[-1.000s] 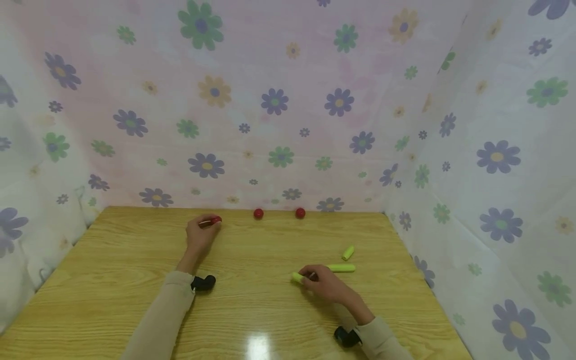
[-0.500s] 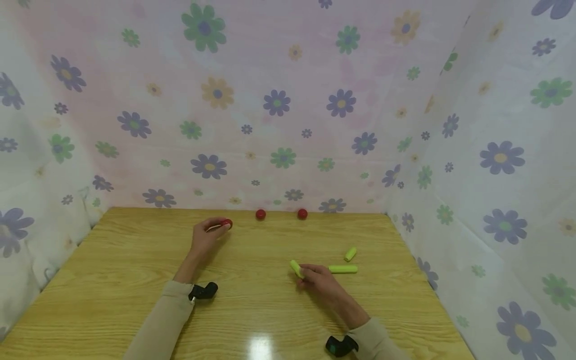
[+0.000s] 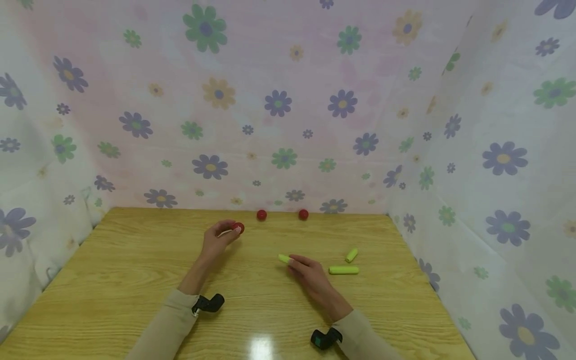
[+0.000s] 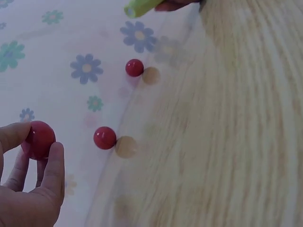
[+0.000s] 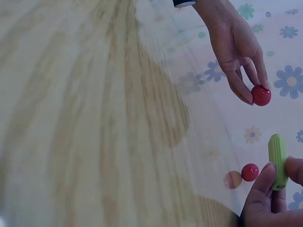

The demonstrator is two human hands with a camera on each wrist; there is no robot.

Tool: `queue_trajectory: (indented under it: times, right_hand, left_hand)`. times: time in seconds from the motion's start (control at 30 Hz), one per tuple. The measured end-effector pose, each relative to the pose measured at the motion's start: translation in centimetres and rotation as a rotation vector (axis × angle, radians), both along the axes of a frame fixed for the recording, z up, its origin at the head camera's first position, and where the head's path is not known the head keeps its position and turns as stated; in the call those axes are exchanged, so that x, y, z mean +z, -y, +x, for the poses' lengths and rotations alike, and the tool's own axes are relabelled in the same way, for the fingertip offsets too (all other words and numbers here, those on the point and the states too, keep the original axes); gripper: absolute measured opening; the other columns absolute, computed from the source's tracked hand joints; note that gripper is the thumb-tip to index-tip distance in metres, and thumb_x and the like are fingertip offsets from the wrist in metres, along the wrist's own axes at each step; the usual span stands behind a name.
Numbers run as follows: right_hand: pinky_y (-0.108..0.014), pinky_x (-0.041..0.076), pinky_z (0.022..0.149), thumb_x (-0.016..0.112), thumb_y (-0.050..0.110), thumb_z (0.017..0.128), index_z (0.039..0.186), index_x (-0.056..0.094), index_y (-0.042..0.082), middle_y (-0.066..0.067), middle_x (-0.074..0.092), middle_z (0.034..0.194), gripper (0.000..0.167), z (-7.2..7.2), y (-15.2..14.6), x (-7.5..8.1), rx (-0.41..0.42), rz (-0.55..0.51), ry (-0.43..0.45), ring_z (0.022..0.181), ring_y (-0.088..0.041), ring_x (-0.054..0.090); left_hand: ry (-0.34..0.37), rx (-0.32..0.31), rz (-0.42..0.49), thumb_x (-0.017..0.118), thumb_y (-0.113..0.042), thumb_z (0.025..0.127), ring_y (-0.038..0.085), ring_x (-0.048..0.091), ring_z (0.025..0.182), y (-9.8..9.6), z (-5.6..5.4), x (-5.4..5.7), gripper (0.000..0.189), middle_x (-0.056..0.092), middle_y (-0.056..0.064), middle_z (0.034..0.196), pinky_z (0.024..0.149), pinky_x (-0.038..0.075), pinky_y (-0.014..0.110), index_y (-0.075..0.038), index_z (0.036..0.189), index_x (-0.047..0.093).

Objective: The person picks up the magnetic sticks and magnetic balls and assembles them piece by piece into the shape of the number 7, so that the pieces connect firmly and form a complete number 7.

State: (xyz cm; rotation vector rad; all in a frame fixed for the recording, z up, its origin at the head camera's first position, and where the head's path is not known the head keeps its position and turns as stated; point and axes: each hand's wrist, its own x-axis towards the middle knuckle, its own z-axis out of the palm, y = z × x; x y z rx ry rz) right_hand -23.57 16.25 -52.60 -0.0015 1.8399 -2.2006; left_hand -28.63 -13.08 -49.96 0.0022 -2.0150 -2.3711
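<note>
Left of centre in the head frame, pinches red ball (image 4: 40, 140) in left-hand grip (image 3: 216, 244); at lower centre, holds green stick (image 5: 277, 155) in right-hand grip (image 3: 313, 280).

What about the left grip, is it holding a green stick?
No, the left grip holds a red ball, and a green stick is in the right grip.

Red ball (image 4: 40, 140), green stick (image 5: 277, 155) (seemingly ridged) — both held.

Left grip (image 3: 216, 243) and right grip (image 3: 311, 277) both pinch, held apart.
</note>
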Motion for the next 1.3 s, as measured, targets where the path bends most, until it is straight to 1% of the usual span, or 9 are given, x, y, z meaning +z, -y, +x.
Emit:
queue_trajectory:
  times: [0.13,0.3,0.37,0.5,0.67,0.8,0.9,1.07,1.3]
  right_hand:
    - [-0.023,0.057,0.090,0.062,0.011,0.102,0.138,0.052,-0.015,-0.013,0.061,0.127,0.045,-0.6,1.0,-0.1,-0.044,0.004,-0.012,0.098,-0.009,0.067]
    - [-0.024,0.057,0.091,0.061,0.010,0.103,0.136,0.056,-0.013,-0.020,0.059,0.132,0.041,-1.6,2.0,0.1,-0.084,0.053,-0.037,0.097,-0.010,0.068]
    - [-0.024,0.058,0.089,0.060,0.008,0.103,0.136,0.056,-0.014,-0.019,0.062,0.128,0.039,-2.0,2.5,0.1,-0.083,0.060,-0.046,0.096,-0.009,0.068]
    - [-0.021,0.058,0.083,0.059,0.004,0.103,0.135,0.055,-0.017,-0.014,0.066,0.114,0.038,-2.9,3.4,0.3,-0.077,0.028,-0.059,0.090,-0.007,0.067]
    - [-0.019,0.057,0.077,0.058,0.001,0.103,0.133,0.054,-0.019,-0.009,0.066,0.102,0.037,-4.0,4.1,0.1,-0.086,-0.004,-0.045,0.084,-0.007,0.067]
    - [-0.019,0.058,0.076,0.057,-0.002,0.102,0.133,0.055,-0.019,-0.012,0.065,0.106,0.035,-5.0,4.4,-0.4,-0.088,-0.040,-0.030,0.084,-0.008,0.067]
    - [-0.018,0.058,0.076,0.055,-0.004,0.102,0.133,0.054,-0.019,-0.021,0.062,0.117,0.034,-5.7,4.6,-0.5,-0.079,-0.062,-0.032,0.085,-0.008,0.068]
    - [-0.019,0.059,0.079,0.054,-0.002,0.103,0.134,0.053,-0.019,-0.023,0.061,0.120,0.035,-6.6,4.7,-0.6,-0.030,-0.071,-0.039,0.088,-0.010,0.070]
    - [-0.024,0.059,0.089,0.054,0.008,0.106,0.137,0.053,-0.016,-0.028,0.060,0.129,0.039,-7.6,4.4,-0.5,0.019,-0.026,-0.032,0.097,-0.012,0.071]
  left_hand:
    - [0.019,-0.022,0.057,0.064,-0.005,0.100,0.005,0.067,0.100,-0.7,0.3,-0.2,0.044,0.056,0.010,0.124,0.102,0.054,0.035,0.009,0.140,0.051]
    - [0.049,-0.019,0.151,0.059,-0.002,0.102,0.003,0.067,0.102,-1.5,0.5,-0.6,0.047,0.055,0.013,0.130,0.098,0.055,0.025,0.012,0.145,0.045]
    - [0.060,-0.008,0.147,0.058,-0.003,0.103,0.003,0.067,0.101,-1.7,0.6,-0.8,0.045,0.056,0.012,0.129,0.096,0.056,0.025,0.012,0.144,0.047]
    - [0.074,0.018,0.125,0.065,-0.005,0.100,0.007,0.068,0.099,-2.0,0.7,-1.5,0.041,0.061,0.010,0.122,0.095,0.058,0.028,0.010,0.137,0.055]
    - [0.092,0.014,0.124,0.072,-0.004,0.094,0.013,0.069,0.097,-2.3,0.6,-2.2,0.038,0.066,0.011,0.115,0.090,0.060,0.030,0.009,0.128,0.061]
    - [0.095,0.002,0.039,0.075,-0.003,0.091,0.013,0.067,0.101,-2.4,0.6,-2.4,0.042,0.066,0.018,0.122,0.085,0.060,0.025,0.007,0.129,0.062]
    - [0.090,0.008,-0.020,0.076,0.001,0.088,0.015,0.066,0.105,-2.6,0.5,-2.6,0.042,0.066,0.020,0.126,0.080,0.057,0.021,0.006,0.128,0.064]
    - [0.074,0.026,-0.032,0.077,0.003,0.087,0.018,0.067,0.109,-2.7,0.2,-2.9,0.044,0.066,0.022,0.129,0.080,0.057,0.019,0.008,0.128,0.065]
    - [0.072,0.017,-0.051,0.081,-0.005,0.086,0.020,0.067,0.114,-3.0,-0.7,-3.3,0.044,0.066,0.021,0.131,0.082,0.056,0.019,0.000,0.129,0.070]
